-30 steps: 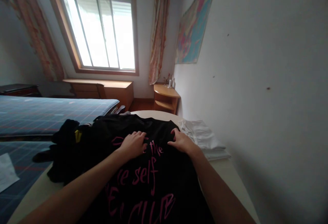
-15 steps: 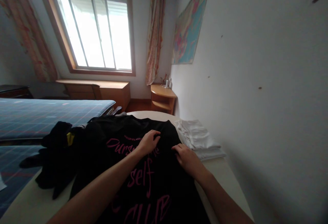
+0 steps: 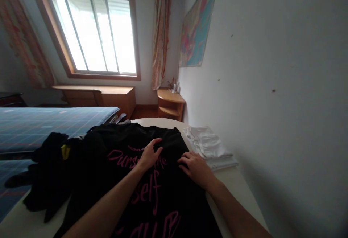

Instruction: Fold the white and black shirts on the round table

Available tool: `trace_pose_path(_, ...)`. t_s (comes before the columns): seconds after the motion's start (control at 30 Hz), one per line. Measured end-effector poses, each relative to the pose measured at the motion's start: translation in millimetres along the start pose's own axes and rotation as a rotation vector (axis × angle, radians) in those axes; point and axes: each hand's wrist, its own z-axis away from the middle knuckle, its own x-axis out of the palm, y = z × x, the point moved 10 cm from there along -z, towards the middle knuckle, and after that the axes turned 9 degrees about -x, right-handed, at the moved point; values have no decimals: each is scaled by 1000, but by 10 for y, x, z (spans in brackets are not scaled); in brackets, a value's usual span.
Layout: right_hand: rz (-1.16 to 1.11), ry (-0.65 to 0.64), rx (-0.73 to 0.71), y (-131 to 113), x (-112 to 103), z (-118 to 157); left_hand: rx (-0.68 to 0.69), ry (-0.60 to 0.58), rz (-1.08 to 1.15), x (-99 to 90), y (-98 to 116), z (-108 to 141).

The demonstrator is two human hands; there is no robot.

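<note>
Lower centre: black shirt (image 3: 185,194) lies spread, unfolded; left hand (image 3: 149,156) open, right hand's (image 3: 197,167) grip indeterminable. Right of centre: white cloth (image 3: 210,145) folded.

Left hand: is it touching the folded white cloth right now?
Apart. The head view plainly shows the black shirt and right hand between the left hand and the folded white cloth.

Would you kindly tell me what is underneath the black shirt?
The black shirt lies on the pale table, which shows beside it; anything else directly beneath is covered by the cloth.
</note>
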Motion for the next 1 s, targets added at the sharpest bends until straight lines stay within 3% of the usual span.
trace_pose_path(0.1,-44,75,49,-18,-105,-39,30,21,-1,-93,86,-26)
trace_pose_path(0.2,-244,163,59,-104,-259,-12,5,104,-8,-268,65,-74)
trace_pose_path(0.3,-372,113,-14,-247,-237,15,-49,165,-34,-371,-35,-87)
trace_pose_path(0.4,-291,68,-19,-219,-119,40,-60,168,-70,-338,-85,-46)
trace_pose_path(0.57,-204,53,118,53,73,70,26,104,-239,-139,12,76)
trace_pose_path(0.73,-207,99,240,209,34,93,59,11,-370,10,41,126)
trace_pose_path(1.0,-141,38,267,385,-70,187,66,-2,-300,-35,18,91)
